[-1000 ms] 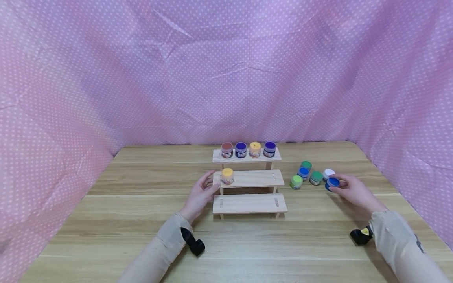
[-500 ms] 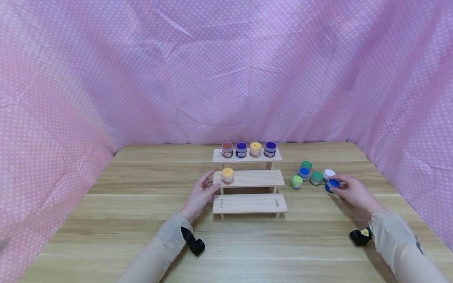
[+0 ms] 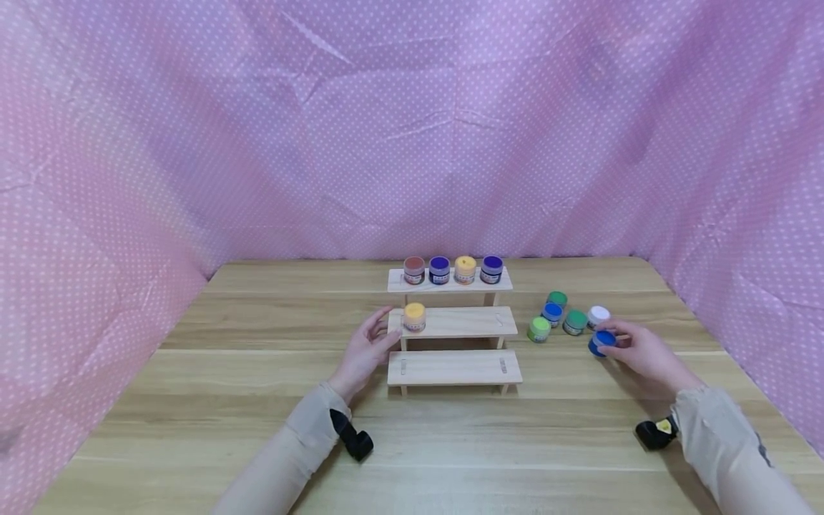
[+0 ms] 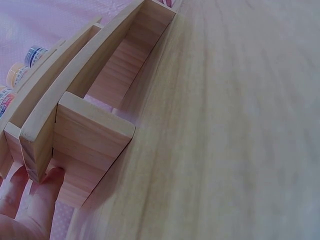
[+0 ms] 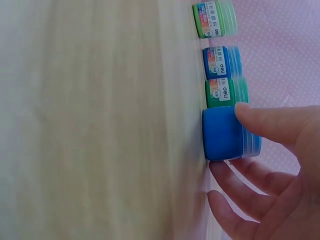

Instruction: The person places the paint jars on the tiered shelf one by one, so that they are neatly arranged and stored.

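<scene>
In the head view, my left hand (image 3: 364,355) is at the left end of the three-tier wooden display stand (image 3: 453,368), its thumb and fingers holding the middle tier's end. The left wrist view shows fingertips (image 4: 50,182) against the wood. A yellow paint jar (image 3: 415,317) stands on that tier beside the thumb. On the right, my right hand (image 3: 644,350) grips a blue paint jar (image 5: 222,133) between thumb and fingers, low over the tabletop. Near it are a white-lidded jar (image 3: 599,317), two green jars (image 3: 575,322), another blue jar (image 3: 551,314) and a light green jar (image 3: 538,329).
Along the stand's top tier is a row of jars: reddish-brown (image 3: 415,270), purple (image 3: 440,270), yellow (image 3: 466,270) and purple again. A pink dotted cloth (image 3: 425,143) hangs behind the wooden table (image 3: 270,315).
My right hand has drawn the blue jar slightly left and toward me, a little away from the white-lidded jar. The left hand stays at the stand.
</scene>
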The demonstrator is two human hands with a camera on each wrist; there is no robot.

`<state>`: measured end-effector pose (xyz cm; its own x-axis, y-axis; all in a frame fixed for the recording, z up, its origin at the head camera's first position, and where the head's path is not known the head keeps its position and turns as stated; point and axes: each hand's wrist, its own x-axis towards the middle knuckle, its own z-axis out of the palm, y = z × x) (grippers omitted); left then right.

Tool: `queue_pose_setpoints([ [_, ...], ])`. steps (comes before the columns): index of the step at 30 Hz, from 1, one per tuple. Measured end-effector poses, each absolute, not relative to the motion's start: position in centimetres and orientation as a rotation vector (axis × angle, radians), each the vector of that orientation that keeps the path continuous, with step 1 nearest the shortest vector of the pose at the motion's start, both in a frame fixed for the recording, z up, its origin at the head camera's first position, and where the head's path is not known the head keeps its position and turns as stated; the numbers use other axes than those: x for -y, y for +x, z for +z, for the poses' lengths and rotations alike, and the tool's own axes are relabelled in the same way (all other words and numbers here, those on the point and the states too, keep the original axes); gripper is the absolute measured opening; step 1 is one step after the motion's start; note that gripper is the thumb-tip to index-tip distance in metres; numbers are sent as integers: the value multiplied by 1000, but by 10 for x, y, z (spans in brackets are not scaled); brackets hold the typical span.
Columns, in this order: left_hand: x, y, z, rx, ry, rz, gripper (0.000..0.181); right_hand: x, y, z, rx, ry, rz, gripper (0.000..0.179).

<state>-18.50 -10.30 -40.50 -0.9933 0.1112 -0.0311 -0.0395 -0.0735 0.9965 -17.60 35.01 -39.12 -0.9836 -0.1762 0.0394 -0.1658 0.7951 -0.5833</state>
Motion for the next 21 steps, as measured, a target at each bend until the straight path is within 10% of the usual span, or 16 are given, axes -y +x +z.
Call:
queue_pose_setpoints([
  [21,104,-186,-406,-2088,76,2206,61,-334,-174,-383,-2981,-277,-917,40],
])
